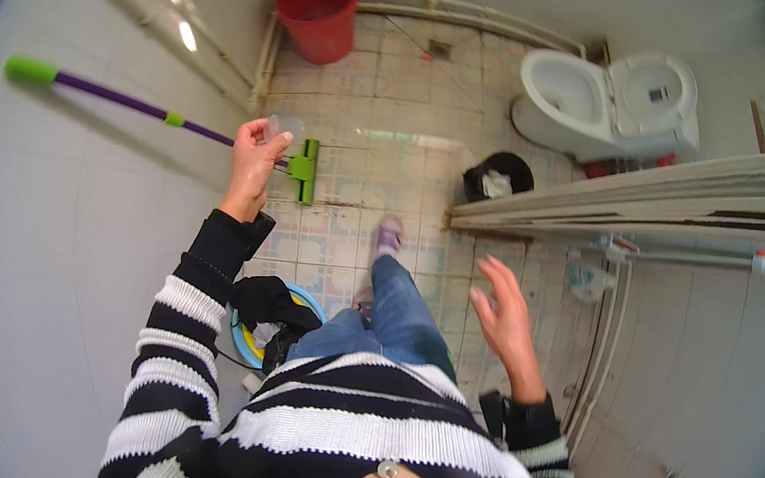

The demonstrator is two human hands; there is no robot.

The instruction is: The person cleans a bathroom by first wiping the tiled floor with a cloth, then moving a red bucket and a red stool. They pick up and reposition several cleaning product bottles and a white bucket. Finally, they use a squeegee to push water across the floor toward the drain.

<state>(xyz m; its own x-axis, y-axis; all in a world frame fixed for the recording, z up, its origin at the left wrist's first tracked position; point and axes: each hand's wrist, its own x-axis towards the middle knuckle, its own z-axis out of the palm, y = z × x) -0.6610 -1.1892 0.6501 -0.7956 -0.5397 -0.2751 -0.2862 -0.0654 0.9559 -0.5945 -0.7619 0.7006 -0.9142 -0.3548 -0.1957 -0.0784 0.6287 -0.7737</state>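
My left hand [256,159] is raised at the left, its thumb and fingers closed on a small clear plastic piece [286,128] whose exact kind I cannot make out. Behind that hand a mop [113,95] leans toward the left wall. It has a purple pole, a green grip and a green head [307,172] low by the floor. My right hand [507,321] hangs in the air on the right side with its fingers apart, holding nothing. Closest to it are the floor tiles and the end of a partition.
A red bucket [318,17] stands in the far left corner. At the far right is a white toilet [570,99] with its lid up. A black bin [473,185] sits beside the partition [649,196]. Near my left leg, a blue basin [318,305] holds dark cloth.
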